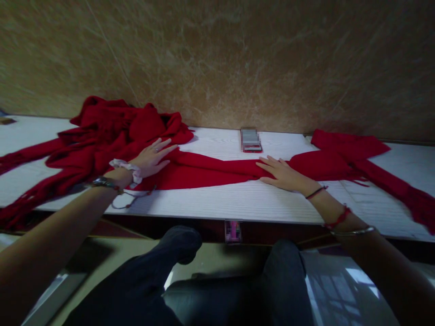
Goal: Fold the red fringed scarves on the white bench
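Note:
A red fringed scarf (210, 176) stretches across the white table in a narrow, partly folded band. Flat on its left part lies my left hand (151, 158), fingers spread, beside a heap of bunched red cloth (118, 127). My right hand (282, 174) rests palm down on the band to the right of the middle, its fingers stretched out. Beyond that hand, the cloth widens into a flap (350, 142) and a twisted end with fringe (421, 208). Other fringed ends hang toward the left edge. Neither hand grips the cloth.
The white table (204, 203) is a long, narrow top against a brown marbled wall (217, 63). A phone-like object (250, 140), blurred out, lies near the wall. A small blurred card (233, 231) is at the front edge. My knees are below, over a shiny floor.

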`<action>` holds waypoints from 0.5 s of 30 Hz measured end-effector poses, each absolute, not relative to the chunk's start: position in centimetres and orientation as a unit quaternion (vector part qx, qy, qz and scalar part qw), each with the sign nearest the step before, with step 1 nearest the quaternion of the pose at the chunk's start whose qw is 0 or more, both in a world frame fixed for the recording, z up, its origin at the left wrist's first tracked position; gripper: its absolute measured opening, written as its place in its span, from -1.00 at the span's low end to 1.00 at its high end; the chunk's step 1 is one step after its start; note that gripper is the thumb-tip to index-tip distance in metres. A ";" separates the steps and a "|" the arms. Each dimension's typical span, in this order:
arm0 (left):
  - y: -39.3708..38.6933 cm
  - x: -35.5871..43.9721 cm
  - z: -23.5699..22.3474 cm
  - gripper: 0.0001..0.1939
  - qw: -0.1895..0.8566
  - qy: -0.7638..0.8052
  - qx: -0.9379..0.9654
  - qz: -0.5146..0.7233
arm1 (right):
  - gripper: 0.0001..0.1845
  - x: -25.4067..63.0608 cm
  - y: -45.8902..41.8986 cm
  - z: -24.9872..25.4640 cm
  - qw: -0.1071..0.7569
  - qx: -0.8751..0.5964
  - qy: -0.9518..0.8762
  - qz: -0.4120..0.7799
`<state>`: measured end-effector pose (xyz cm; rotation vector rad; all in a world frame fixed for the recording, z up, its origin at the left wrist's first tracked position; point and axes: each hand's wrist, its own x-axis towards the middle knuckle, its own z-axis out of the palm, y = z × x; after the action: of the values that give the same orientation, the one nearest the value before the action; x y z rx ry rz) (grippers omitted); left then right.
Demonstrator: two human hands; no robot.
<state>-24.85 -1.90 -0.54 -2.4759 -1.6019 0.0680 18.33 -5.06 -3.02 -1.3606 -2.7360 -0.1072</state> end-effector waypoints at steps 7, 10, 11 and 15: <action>-0.4 -20.3 2.4 -0.39 0.054 -0.498 -0.842 0.200 | -0.44 12.7 -3.5 -1.9 0.106 -0.337 -0.936 -0.003; 0.2 -20.2 2.8 -0.37 0.032 -0.482 -0.857 0.181 | -0.53 11.9 -2.9 -2.5 0.109 -0.340 -0.934 0.031; 0.4 -20.3 2.8 -0.35 0.022 -0.476 -0.864 0.163 | -0.54 12.0 -2.8 -2.7 0.114 -0.340 -0.933 0.036; 1.4 -19.9 1.9 -0.32 -0.050 -0.483 -0.869 0.094 | -0.53 12.5 -2.8 -3.3 0.140 -0.327 -0.933 0.059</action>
<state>-19.95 1.36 1.88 -2.8218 -1.5672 0.3062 12.47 -2.77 -3.31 -0.9440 -2.6955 0.1698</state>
